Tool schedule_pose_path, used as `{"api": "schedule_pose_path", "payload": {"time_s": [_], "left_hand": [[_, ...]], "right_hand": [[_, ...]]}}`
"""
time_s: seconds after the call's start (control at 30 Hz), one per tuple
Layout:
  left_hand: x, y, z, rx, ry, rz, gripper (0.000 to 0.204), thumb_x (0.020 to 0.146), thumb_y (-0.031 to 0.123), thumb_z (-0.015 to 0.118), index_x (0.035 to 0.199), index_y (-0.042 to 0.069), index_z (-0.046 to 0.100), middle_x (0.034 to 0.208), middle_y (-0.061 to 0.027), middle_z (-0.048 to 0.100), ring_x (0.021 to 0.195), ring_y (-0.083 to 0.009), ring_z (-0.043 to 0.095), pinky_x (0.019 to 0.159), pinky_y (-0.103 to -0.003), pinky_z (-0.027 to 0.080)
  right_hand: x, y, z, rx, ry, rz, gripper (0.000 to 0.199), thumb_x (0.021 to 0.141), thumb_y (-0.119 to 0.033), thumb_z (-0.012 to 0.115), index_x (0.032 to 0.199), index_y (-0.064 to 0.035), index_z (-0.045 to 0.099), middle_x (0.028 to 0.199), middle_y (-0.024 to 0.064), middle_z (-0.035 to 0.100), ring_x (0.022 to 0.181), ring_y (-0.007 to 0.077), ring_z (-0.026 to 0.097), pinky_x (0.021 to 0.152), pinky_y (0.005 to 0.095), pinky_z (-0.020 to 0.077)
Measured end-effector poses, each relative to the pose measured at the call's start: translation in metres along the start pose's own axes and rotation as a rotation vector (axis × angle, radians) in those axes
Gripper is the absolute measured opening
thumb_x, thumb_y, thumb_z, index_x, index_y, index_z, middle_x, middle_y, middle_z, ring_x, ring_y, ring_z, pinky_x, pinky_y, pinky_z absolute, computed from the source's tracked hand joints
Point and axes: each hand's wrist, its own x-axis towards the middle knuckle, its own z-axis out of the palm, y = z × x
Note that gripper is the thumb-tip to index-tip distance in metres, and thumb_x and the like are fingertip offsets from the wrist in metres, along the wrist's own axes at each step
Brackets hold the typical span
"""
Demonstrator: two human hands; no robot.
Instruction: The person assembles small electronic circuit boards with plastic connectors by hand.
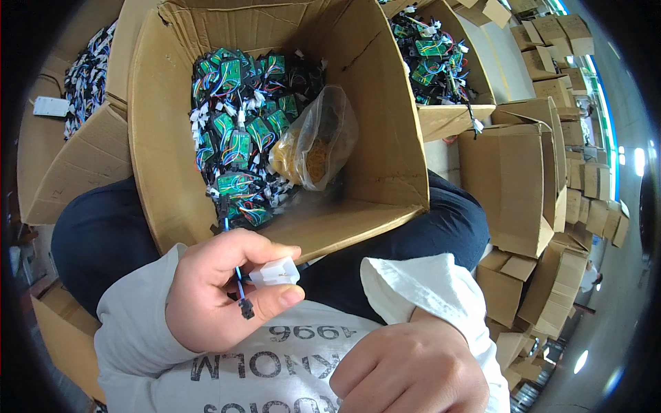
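Note:
My left hand pinches a white plastic wire connector between thumb and forefinger. A thin blue wire runs through the same hand, ending in a small black plug that hangs below the fingers. Close to my body, my right hand is curled with its back up, so whatever its fingers hold is hidden. Beyond my left hand stands an open cardboard box holding green circuit boards with coloured wires and white and black plugs. Inside it, a clear plastic bag contains yellowish rubber bands.
Another carton of wired boards stands at the far right. At the left, a carton holds many dark wires with white plugs, and a white block-shaped device rests by them. More brown cartons are stacked along the right.

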Motion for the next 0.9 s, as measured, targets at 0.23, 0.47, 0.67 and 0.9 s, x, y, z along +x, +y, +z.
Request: {"api": "schedule_pose_path", "payload": {"time_s": [0.23, 0.47, 0.67, 0.9], "left_hand": [[-0.003, 0.003, -0.003, 0.031, -0.03, 0.0, 0.03, 0.087, 0.007, 0.076, 0.111, -0.003, 0.061, 0.091, -0.0044, 0.067, 0.084, -0.0068, 0.061, 0.077, -0.024, 0.05], [0.0, 0.007, -0.012, -0.151, 0.086, 0.015, 0.027, 0.09, 0.009, 0.072, 0.112, -0.003, 0.061, 0.093, -0.0012, 0.064, 0.085, -0.0067, 0.056, 0.077, -0.022, 0.044], [-0.005, 0.011, -0.02, -0.116, 0.106, 0.053, 0.029, 0.09, 0.011, 0.072, 0.114, -0.002, 0.062, 0.09, -0.0006, 0.062, 0.083, -0.0065, 0.054, 0.077, -0.022, 0.043], [-0.004, 0.015, -0.021, -0.084, 0.102, 0.062, 0.029, 0.09, 0.012, 0.072, 0.113, -0.003, 0.062, 0.09, -0.0005, 0.063, 0.084, -0.0063, 0.055, 0.077, -0.022, 0.043]], "right_hand": [[-0.006, -0.003, 0.006, 0.0, -0.127, 0.071, 0.005, 0.085, -0.005, 0.063, 0.084, 0.0004, 0.062, 0.07, 0.0071, 0.054, 0.052, 0.0179, 0.05, 0.045, 0.0308, 0.0365], [-0.009, 0.008, -0.034, -1.025, -0.201, 0.41, 0.037, 0.072, -0.004, 0.067, 0.109, -0.0056, 0.065, 0.094, 0.0091, 0.062, 0.083, 0.0292, 0.062, 0.07, 0.0391, 0.0502], [-0.002, 0.003, -0.037, -0.949, -0.047, 0.334, 0.039, 0.07, 0.009, 0.06, 0.106, -0.0023, 0.065, 0.104, 0.0121, 0.064, 0.09, 0.0293, 0.063, 0.076, 0.0376, 0.052], [-0.002, 0.005, -0.036, -0.84, 0.107, 0.493, 0.024, 0.082, 0.008, 0.053, 0.102, 0.0013, 0.063, 0.094, 0.0111, 0.065, 0.081, 0.0254, 0.063, 0.072, 0.0314, 0.0504]]}}
